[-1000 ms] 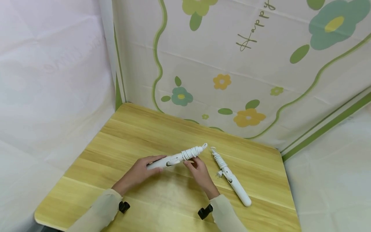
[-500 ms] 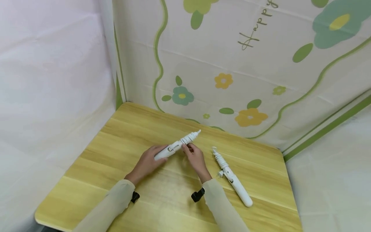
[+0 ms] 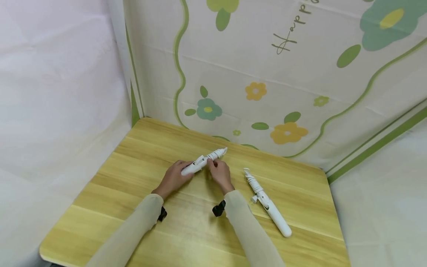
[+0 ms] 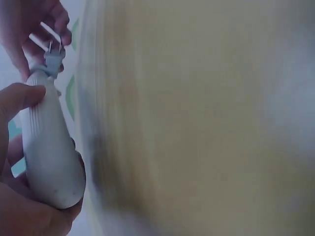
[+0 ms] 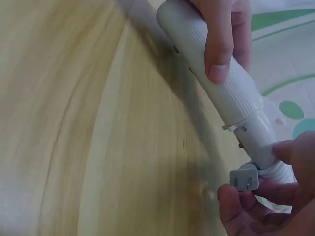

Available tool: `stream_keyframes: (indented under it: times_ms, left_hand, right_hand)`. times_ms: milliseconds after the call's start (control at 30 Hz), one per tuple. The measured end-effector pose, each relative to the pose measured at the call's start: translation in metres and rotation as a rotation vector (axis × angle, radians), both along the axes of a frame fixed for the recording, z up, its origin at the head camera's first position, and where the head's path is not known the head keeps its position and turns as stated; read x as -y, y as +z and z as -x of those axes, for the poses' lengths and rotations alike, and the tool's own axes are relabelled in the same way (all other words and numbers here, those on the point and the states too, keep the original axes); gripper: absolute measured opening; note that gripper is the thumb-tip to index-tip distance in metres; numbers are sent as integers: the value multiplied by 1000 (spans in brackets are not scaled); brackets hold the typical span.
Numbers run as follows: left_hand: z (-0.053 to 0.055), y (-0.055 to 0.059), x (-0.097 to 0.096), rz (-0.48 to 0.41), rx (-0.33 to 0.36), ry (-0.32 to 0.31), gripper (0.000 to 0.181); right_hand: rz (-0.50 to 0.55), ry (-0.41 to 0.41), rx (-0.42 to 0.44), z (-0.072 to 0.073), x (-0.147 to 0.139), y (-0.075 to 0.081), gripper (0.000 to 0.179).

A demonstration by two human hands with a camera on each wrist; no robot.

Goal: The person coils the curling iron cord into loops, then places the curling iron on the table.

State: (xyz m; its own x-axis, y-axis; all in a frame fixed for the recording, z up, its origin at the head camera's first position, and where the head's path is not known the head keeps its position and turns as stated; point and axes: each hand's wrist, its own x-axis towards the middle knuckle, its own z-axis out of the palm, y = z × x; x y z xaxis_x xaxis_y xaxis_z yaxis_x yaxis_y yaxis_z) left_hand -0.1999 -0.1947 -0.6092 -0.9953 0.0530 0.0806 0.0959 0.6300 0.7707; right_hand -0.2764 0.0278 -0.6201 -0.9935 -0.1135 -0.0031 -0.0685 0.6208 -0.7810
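A white curling iron [image 3: 194, 167], its cord [image 3: 217, 153] wound in coils round the far end, is held tilted over the table. My left hand [image 3: 174, 178] grips its handle, thumb along the ribbed part in the left wrist view. Farther along it, my right hand [image 3: 220, 173] pinches the iron beside the coils, thumb on the white shaft. Below that thumb, a small two-pin plug [image 5: 244, 178] sits against the curled fingers, pins showing. A second white curling iron [image 3: 274, 216] lies to the right, cord coiled the same way.
The wooden table [image 3: 113, 207] carries everything, its back edge meeting a flower-printed cloth [image 3: 230, 66]. A plain white cloth [image 3: 60, 111] hangs at the left. The second iron's plug [image 3: 254, 199] sticks out beside it.
Both hands have moved away from me with the curling iron, which points more steeply toward the back. My right hand has come closer to the handle. The second iron stays where it was.
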Motion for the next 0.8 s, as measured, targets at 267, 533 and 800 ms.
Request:
stream_keyframes:
  times_ms: [267,533,800]
  left_hand:
    - [26,0,0,-9,78,-110,44]
    - [37,11,0,59,94,-149,43]
    - [34,15,2,49,116,-140,46]
  right_hand:
    - [-98,-107,121,15,-16,-35,62]
    - [-99,-172,130,-15,-11,24,55]
    - [-161,-163,100,-22,-24,22,51]
